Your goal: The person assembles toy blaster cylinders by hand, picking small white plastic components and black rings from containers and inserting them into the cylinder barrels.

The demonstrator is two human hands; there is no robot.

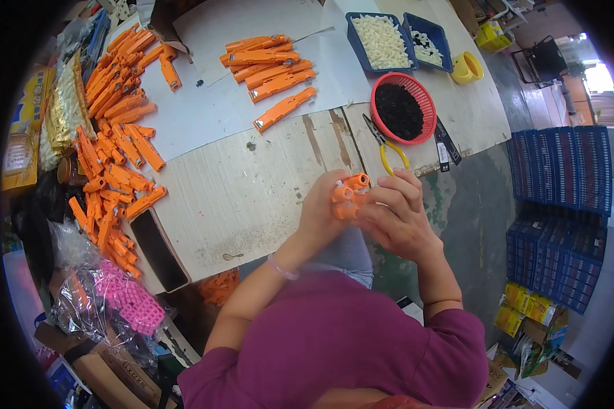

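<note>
Close to my body, just off the table's front edge, my left hand (318,204) is closed around a small bunch of orange plastic pieces (346,194) with round, tube-like ends. The curled fingers of my right hand (401,213) press on the bunch from the other side; what its fingertips pinch is partly hidden. Beyond my right hand lie yellow-handled pliers (397,158), tips leaning on a red basket (431,112) of small black parts. A short row of long orange pieces (283,85) lies farther off on white paper.
A large heap of orange pieces (119,146) covers the table's left side, beside a dark phone (158,251). Two blue trays (353,41) of white parts and a yellow ring-shaped holder (467,68) stand at the back right. Blue stacked crates (559,170) stand on the floor.
</note>
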